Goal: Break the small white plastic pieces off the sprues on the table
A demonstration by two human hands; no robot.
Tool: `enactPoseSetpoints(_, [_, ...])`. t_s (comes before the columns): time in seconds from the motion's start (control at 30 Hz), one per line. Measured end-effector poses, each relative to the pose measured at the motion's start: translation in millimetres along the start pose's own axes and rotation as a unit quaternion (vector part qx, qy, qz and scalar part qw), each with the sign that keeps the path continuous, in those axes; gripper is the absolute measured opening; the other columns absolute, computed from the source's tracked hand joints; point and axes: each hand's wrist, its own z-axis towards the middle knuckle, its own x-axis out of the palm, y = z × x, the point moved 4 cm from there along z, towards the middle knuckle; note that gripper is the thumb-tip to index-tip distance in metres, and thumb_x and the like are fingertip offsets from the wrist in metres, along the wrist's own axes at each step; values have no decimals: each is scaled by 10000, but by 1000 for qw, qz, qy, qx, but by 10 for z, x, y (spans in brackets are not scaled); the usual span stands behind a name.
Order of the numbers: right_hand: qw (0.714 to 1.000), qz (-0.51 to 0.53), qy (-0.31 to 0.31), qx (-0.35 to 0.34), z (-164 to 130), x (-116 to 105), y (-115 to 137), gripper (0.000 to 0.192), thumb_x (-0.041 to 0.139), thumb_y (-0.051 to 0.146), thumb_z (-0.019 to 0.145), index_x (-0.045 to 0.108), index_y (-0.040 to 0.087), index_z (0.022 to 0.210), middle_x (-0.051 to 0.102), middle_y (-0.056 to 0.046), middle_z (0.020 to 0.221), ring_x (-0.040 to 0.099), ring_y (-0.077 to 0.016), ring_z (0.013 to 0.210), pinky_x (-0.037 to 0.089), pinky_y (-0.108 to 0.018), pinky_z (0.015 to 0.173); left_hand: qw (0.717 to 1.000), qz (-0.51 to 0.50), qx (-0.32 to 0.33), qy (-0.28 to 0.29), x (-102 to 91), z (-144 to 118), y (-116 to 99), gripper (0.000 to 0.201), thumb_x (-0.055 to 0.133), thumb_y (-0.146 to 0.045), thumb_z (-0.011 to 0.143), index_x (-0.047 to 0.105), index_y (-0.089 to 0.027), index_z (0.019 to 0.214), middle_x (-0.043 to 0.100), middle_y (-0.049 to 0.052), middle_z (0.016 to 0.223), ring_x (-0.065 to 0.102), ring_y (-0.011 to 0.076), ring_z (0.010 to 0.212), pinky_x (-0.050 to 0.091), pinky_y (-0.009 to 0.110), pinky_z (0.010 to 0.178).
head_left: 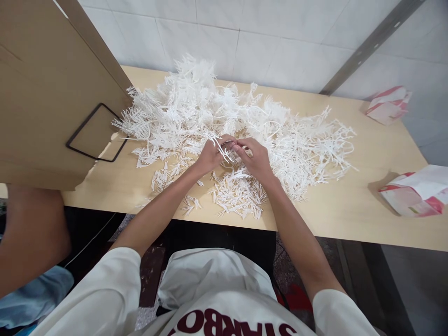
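A large heap of white branching plastic sprigs [196, 107] spreads across the table in front of me. Over its near middle my two hands meet, fingertips almost touching. My left hand [214, 154] is closed around a white sprig [224, 150], whose thin prongs stick out past the fingers. My right hand [254, 156] is pinched at the same spot; whatever sits between its fingertips is too small to make out. Just below the hands lies a smaller pile of short white sprig pieces [240, 193], with a few loose bits to its left.
A brown cardboard sheet [45, 93] stands at the left, with a black wire frame [98, 133] against its lower edge. Two red-and-white paper bags [388, 105] sit on the table [350, 210] at the right. Another person's arm [35, 233] shows at lower left. A tiled wall [280, 42] runs behind.
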Motion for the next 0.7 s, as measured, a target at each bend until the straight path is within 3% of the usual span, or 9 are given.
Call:
enactPoseSetpoints(0.1, [1000, -6, 16, 9, -11, 30, -26, 293, 503, 478, 912, 692, 261, 969, 740, -18, 918, 677, -159, 827, 530, -317, 757, 1000, 4, -7, -8, 10, -15, 23, 243, 524, -422, 894, 651, -218, 929, 641, 29, 861, 564, 139, 777, 427, 279, 727])
enactPoseSetpoints(0.2, [998, -29, 39, -27, -19, 41, -39, 294, 486, 464, 924, 686, 249, 925, 733, -17, 881, 666, -160, 831, 511, -301, 756, 999, 4, -34, 4, -6, 1, 42, 253, 536, -426, 880, 642, -200, 836, 594, 6, 730, 513, 124, 678, 397, 262, 655])
enactPoseSetpoints(0.27, [995, -34, 66, -60, -26, 58, -34, 297, 450, 448, 943, 672, 253, 914, 717, -14, 846, 652, -156, 823, 503, -293, 751, 997, -26, -63, 32, -17, 23, 52, 292, 574, -461, 848, 627, -188, 760, 540, -7, 645, 465, 108, 597, 368, 250, 586])
enactPoseSetpoints(0.37, [993, -20, 84, -84, -32, 79, -22, 307, 419, 442, 957, 660, 259, 905, 706, -7, 822, 644, -144, 792, 505, -286, 742, 990, -93, -104, 17, -56, 55, 75, 355, 613, -523, 810, 606, -184, 705, 506, -12, 604, 427, 90, 534, 342, 238, 517])
enactPoseSetpoints(0.57, [999, 16, -14, -30, -3, -7, -50, 283, 433, 406, 958, 673, 279, 1041, 729, -29, 1056, 668, -160, 1010, 534, -356, 898, 960, -201, -184, -69, -54, 69, 204, 332, 668, -502, 786, 614, -178, 835, 553, -11, 627, 477, 77, 505, 386, 228, 487])
enactPoseSetpoints(0.7, [995, 20, -97, 2, 13, -124, -38, 281, 465, 434, 939, 685, 293, 1043, 686, -29, 1193, 610, -177, 1167, 485, -440, 1025, 954, -214, -194, -81, -67, 77, 197, 273, 682, -306, 799, 604, -177, 1027, 593, -18, 688, 519, 64, 549, 428, 207, 529])
